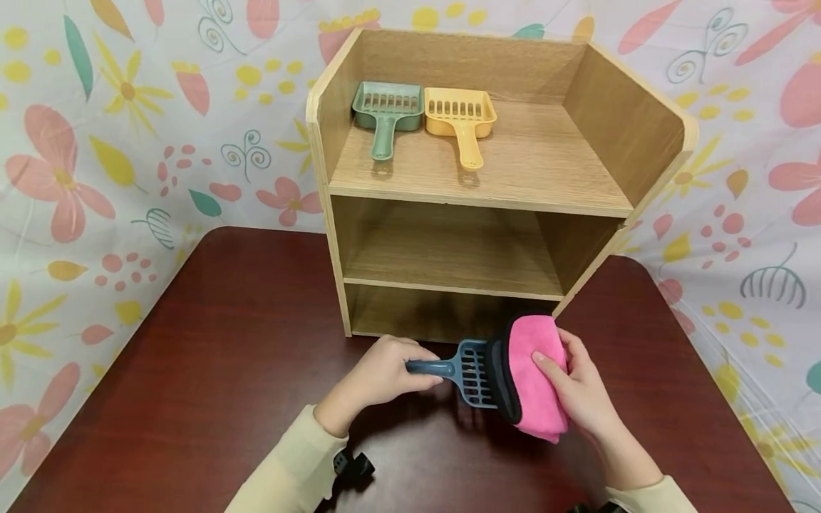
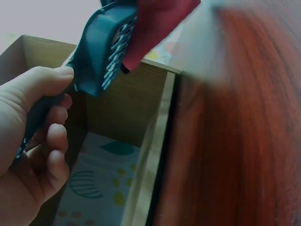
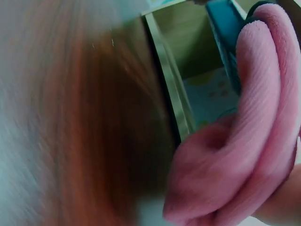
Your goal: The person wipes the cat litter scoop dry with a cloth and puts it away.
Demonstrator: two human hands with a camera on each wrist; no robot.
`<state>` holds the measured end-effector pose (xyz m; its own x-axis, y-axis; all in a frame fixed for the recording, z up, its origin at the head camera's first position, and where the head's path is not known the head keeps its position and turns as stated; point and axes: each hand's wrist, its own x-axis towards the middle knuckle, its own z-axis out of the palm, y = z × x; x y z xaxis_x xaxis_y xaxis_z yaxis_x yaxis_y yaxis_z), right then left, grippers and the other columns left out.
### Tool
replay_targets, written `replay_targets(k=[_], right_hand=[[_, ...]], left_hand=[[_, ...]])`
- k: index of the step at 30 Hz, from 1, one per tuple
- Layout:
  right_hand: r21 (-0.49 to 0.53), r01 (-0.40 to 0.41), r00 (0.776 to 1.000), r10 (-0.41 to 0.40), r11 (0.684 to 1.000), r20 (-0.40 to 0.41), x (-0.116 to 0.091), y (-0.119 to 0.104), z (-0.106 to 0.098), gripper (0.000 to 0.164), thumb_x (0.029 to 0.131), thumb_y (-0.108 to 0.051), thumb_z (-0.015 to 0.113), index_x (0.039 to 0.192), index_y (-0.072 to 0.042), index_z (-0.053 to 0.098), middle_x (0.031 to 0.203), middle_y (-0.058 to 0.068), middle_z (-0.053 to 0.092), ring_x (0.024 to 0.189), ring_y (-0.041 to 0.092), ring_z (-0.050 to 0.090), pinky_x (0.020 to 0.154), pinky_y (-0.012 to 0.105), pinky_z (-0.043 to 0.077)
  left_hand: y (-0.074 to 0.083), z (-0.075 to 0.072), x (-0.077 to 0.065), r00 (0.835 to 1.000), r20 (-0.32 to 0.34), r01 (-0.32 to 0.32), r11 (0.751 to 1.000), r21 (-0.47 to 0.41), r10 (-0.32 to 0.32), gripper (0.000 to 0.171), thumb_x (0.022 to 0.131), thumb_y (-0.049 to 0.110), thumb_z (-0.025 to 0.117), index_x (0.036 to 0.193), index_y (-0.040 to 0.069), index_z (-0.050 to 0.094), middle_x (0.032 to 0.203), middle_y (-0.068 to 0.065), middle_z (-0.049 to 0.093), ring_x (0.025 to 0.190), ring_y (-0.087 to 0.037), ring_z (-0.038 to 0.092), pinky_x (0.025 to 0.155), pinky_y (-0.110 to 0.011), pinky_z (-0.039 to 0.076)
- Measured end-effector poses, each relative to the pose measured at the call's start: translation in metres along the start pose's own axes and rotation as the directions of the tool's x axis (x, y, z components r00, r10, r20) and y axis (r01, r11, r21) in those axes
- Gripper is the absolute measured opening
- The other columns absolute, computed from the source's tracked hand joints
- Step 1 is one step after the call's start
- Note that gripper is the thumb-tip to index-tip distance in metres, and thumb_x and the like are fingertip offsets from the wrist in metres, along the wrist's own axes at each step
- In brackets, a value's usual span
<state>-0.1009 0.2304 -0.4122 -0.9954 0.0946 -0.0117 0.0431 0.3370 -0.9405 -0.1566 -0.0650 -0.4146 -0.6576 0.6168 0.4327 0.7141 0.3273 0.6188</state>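
A floral-printed backdrop (image 1: 137, 206) hangs around a glossy red-brown table (image 1: 192, 399), where you work before a wooden shelf unit (image 1: 532, 164) with a broad top board and two lower compartments. Your right hand (image 1: 582, 385) holds a folded pink cloth (image 1: 539, 377) with black edging, the thumb pressed across its pink face and the fingers behind it. Your left hand (image 1: 388, 374) is closed firmly around the handle of a blue slotted scoop (image 1: 454, 368); the left wrist view shows your thumb along the handle near the scoop's head and your fingers curled beneath. The blue scoop is held above the table, in front of the shelf's lowest compartment, its slotted head turned to your right and its far end covered by the cloth. On the top board, a green scoop (image 1: 385, 120) sits in the left corner with a yellow scoop (image 1: 465, 125) just beside it, both handles toward you. A small black device (image 1: 353, 468) shows at your left cuff.
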Motion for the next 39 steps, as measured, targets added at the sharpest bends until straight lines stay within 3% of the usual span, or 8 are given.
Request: replay_targets(k=[5, 10, 17, 21, 25, 30, 36, 39], right_hand=[[-0.128, 0.162, 0.983, -0.149, 0.978, 0.106, 0.001, -0.003, -0.003, 0.043, 0.094, -0.015, 0.056, 0.134, -0.007, 0.041, 0.097, -0.011, 0.056, 0.076, 0.007, 0.059, 0.063, 0.025, 0.053], [-0.2, 0.282, 0.925, -0.211, 0.938, 0.315, 0.003, -0.007, -0.002, 0.051, 0.086, -0.016, 0.069, 0.131, -0.013, 0.046, 0.098, 0.0, 0.062, 0.082, 0.006, 0.06, 0.067, 0.026, 0.053], [-0.311, 0.47, 0.845, -0.32, 0.826, 0.429, 0.009, -0.012, 0.004, 0.028, 0.086, -0.018, 0.069, 0.112, -0.024, 0.059, 0.088, -0.009, 0.063, 0.076, 0.002, 0.057, 0.065, 0.022, 0.049], [-0.341, 0.556, 0.799, -0.376, 0.758, 0.469, 0.013, -0.018, 0.007, 0.024, 0.087, -0.017, 0.068, 0.106, -0.029, 0.06, 0.086, -0.012, 0.062, 0.076, 0.0, 0.054, 0.067, 0.02, 0.047], [-0.35, 0.606, 0.76, -0.39, 0.714, 0.52, 0.015, -0.026, 0.01, 0.02, 0.088, -0.021, 0.067, 0.103, -0.031, 0.059, 0.085, -0.015, 0.061, 0.076, -0.002, 0.053, 0.068, 0.018, 0.046], [-0.389, 0.656, 0.73, -0.412, 0.647, 0.546, 0.017, -0.034, 0.014, 0.016, 0.087, -0.026, 0.068, 0.099, -0.031, 0.058, 0.078, -0.02, 0.054, 0.07, -0.003, 0.05, 0.064, 0.016, 0.044], [-0.487, 0.706, 0.701, -0.409, 0.514, 0.584, 0.018, -0.04, 0.019, 0.015, 0.087, -0.035, 0.067, 0.098, -0.03, 0.058, 0.083, -0.022, 0.055, 0.074, -0.004, 0.051, 0.067, 0.018, 0.045], [-0.508, 0.723, 0.686, -0.397, 0.468, 0.61, 0.016, -0.043, 0.023, 0.017, 0.087, -0.04, 0.065, 0.1, -0.029, 0.06, 0.086, -0.021, 0.058, 0.076, -0.003, 0.054, 0.068, 0.021, 0.047]], left_hand=[[0.008, -0.005, 0.0, 0.999, 0.032, -0.026, 0.999, -0.023, 0.026, 0.014, 0.075, 0.023, 0.079, 0.087, 0.016, 0.076, 0.072, 0.009, 0.066, 0.064, 0.003, 0.049, 0.058, -0.008, 0.04], [0.012, -0.006, -0.001, 0.996, 0.058, -0.07, 0.997, 0.013, 0.069, 0.018, 0.076, 0.025, 0.078, 0.091, 0.016, 0.076, 0.074, 0.008, 0.065, 0.063, 0.004, 0.045, 0.059, -0.006, 0.038], [0.013, -0.007, -0.002, 0.993, 0.108, -0.056, 0.998, 0.007, 0.054, 0.019, 0.075, 0.024, 0.079, 0.092, 0.014, 0.076, 0.076, 0.008, 0.067, 0.064, 0.005, 0.046, 0.06, -0.006, 0.039], [0.013, -0.008, -0.002, 0.99, 0.137, -0.031, 0.999, -0.03, 0.035, 0.017, 0.076, 0.022, 0.079, 0.091, 0.014, 0.076, 0.075, 0.008, 0.066, 0.064, 0.006, 0.047, 0.061, -0.007, 0.04], [0.013, -0.011, -0.002, 0.986, 0.167, -0.014, 0.997, -0.069, 0.026, 0.016, 0.076, 0.022, 0.078, 0.09, 0.014, 0.076, 0.074, 0.008, 0.066, 0.065, 0.007, 0.048, 0.062, -0.008, 0.042], [0.012, -0.016, -0.002, 0.979, 0.205, 0.018, 0.994, -0.105, 0.004, 0.016, 0.076, 0.022, 0.078, 0.09, 0.014, 0.076, 0.074, 0.008, 0.067, 0.064, 0.007, 0.048, 0.06, -0.01, 0.043], [0.012, -0.022, -0.002, 0.964, 0.265, 0.063, 0.99, -0.13, -0.027, 0.014, 0.076, 0.021, 0.079, 0.089, 0.015, 0.076, 0.074, 0.008, 0.067, 0.065, 0.007, 0.049, 0.06, -0.011, 0.043], [0.012, -0.022, -0.002, 0.956, 0.294, 0.057, 0.989, -0.136, -0.015, 0.015, 0.075, 0.02, 0.079, 0.089, 0.015, 0.077, 0.076, 0.007, 0.069, 0.066, 0.008, 0.05, 0.061, -0.01, 0.044]])
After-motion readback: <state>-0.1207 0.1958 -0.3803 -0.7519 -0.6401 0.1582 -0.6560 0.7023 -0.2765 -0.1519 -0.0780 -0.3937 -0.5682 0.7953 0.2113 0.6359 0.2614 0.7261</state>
